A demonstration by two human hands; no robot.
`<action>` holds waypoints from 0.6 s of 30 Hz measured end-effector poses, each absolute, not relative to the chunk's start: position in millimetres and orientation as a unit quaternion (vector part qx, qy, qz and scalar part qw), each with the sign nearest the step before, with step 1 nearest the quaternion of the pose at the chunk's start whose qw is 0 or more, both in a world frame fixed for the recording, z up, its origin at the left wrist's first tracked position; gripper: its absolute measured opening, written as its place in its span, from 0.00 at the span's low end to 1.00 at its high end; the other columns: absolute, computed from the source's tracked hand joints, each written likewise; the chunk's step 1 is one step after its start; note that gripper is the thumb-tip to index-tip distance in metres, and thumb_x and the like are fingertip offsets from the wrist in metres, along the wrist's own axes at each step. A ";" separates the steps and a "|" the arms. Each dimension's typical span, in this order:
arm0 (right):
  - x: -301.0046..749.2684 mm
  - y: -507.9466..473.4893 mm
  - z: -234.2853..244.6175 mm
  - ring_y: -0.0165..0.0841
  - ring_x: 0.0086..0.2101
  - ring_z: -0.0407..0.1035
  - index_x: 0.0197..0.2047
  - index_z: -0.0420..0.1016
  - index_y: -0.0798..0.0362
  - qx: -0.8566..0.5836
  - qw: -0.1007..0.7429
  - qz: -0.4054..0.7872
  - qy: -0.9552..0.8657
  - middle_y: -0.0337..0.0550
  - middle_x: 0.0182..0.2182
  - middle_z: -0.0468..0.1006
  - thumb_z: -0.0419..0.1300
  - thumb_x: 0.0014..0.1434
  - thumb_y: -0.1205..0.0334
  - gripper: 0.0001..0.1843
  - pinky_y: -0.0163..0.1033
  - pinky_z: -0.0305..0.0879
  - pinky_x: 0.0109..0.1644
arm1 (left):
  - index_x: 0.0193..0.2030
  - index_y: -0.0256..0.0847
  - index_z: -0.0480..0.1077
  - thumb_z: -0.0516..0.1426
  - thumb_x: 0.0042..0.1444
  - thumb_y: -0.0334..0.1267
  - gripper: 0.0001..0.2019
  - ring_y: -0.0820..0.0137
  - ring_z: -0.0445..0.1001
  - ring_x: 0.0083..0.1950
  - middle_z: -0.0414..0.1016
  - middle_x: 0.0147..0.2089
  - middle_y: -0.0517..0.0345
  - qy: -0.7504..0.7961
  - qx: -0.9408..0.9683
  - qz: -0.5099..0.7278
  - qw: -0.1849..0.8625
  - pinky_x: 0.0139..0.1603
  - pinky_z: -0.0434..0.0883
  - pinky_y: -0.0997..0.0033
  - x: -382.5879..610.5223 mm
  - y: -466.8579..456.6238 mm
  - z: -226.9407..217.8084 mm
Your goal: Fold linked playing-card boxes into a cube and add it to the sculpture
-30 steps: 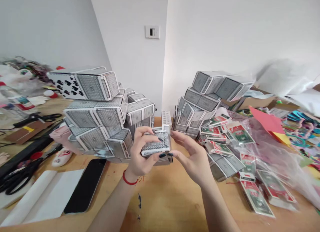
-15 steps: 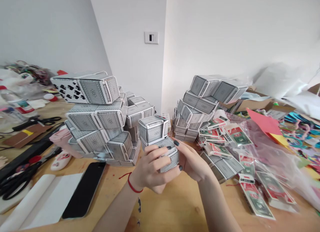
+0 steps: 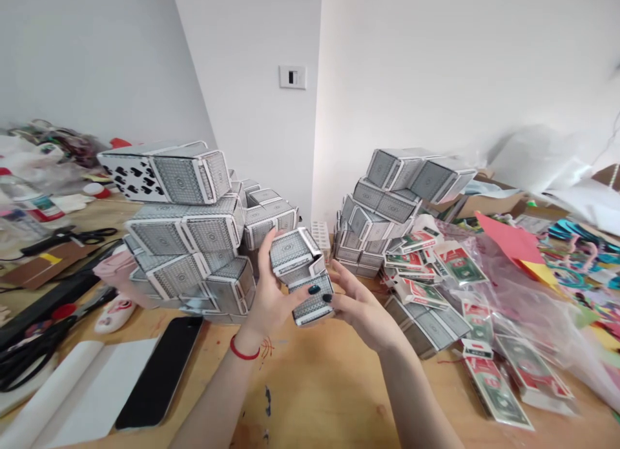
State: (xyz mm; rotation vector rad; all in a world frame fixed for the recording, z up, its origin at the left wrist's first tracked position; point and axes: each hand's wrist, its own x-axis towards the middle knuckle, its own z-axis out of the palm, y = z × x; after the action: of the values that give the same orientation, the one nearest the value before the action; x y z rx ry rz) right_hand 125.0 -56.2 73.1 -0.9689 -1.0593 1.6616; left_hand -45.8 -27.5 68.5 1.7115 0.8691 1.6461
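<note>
Head view. We see two bare hands at work near the middle of the frame. The left hand (image 3: 274,303) is closed on a grey-patterned card piece (image 3: 294,250), thumb across its lower box, fingers along its left side. The right hand (image 3: 363,310) has its fingers parted and half curled, the dark-nailed thumb on the piece's lower right edge; we cannot tell whether it grips or merely steadies.

The piece sits just below the frame's centre, tilted, an upper box joined to a lower one. We note a red bracelet (image 3: 245,354) on the left wrist.

Left of centre, a tall stack (image 3: 178,232) of similar boxes, spade pips showing on its top tier. Right of centre, a second stack (image 3: 380,203), leaning outward at the top. Beside its foot we record red-and-green card packs (image 3: 460,263) in a loose heap, spreading toward the lower right.

Lower left: a black phone (image 3: 159,375) overlapping white paper (image 3: 99,391). All rests on a wooden table (image 3: 314,397).
</note>
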 end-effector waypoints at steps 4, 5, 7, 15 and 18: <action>126.4 -57.1 69.7 0.37 0.48 0.67 0.64 0.50 0.42 -0.409 0.431 0.628 -0.502 0.47 0.61 0.59 0.61 0.52 0.58 0.39 0.43 0.66 0.47 | 0.63 0.49 0.48 0.63 0.47 0.44 0.39 0.59 0.65 0.58 0.60 0.61 0.49 0.335 0.611 0.637 0.330 0.56 0.65 0.62 -49.0 -25.0 66.6; 127.4 -56.7 68.8 0.38 0.50 0.66 0.65 0.49 0.42 -0.406 0.434 0.610 -0.523 0.48 0.61 0.59 0.61 0.53 0.57 0.39 0.45 0.65 0.49 | 0.63 0.49 0.50 0.62 0.48 0.44 0.37 0.59 0.65 0.59 0.60 0.61 0.50 0.337 0.607 0.639 0.331 0.57 0.64 0.62 -50.6 -24.5 65.6; 129.5 -55.7 67.6 0.40 0.57 0.59 0.65 0.47 0.41 -0.407 0.456 0.557 -0.562 0.48 0.62 0.57 0.62 0.52 0.55 0.41 0.49 0.60 0.55 | 0.63 0.48 0.51 0.61 0.49 0.46 0.36 0.59 0.63 0.60 0.59 0.62 0.50 0.335 0.612 0.624 0.352 0.59 0.62 0.62 -53.3 -23.8 63.6; 131.8 -56.6 75.1 0.39 0.57 0.59 0.63 0.53 0.38 -0.349 0.533 0.382 -0.670 0.45 0.58 0.63 0.64 0.52 0.59 0.38 0.49 0.58 0.59 | 0.56 0.47 0.61 0.59 0.51 0.47 0.25 0.58 0.63 0.57 0.62 0.57 0.52 0.301 0.658 0.550 0.417 0.57 0.61 0.60 -50.2 -28.3 61.3; 132.8 -58.4 78.3 0.39 0.55 0.61 0.56 0.66 0.43 -0.375 0.520 0.337 -0.689 0.46 0.55 0.65 0.62 0.53 0.61 0.26 0.45 0.65 0.55 | 0.47 0.45 0.64 0.59 0.51 0.46 0.17 0.63 0.68 0.46 0.66 0.47 0.54 0.281 0.642 0.553 0.451 0.47 0.66 0.64 -49.2 -29.0 60.8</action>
State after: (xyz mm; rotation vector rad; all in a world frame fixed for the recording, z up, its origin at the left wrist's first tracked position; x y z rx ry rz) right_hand 132.8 -58.4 78.3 -0.9002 -1.6533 0.8090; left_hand -49.2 -29.0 60.8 1.5862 0.6951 1.3660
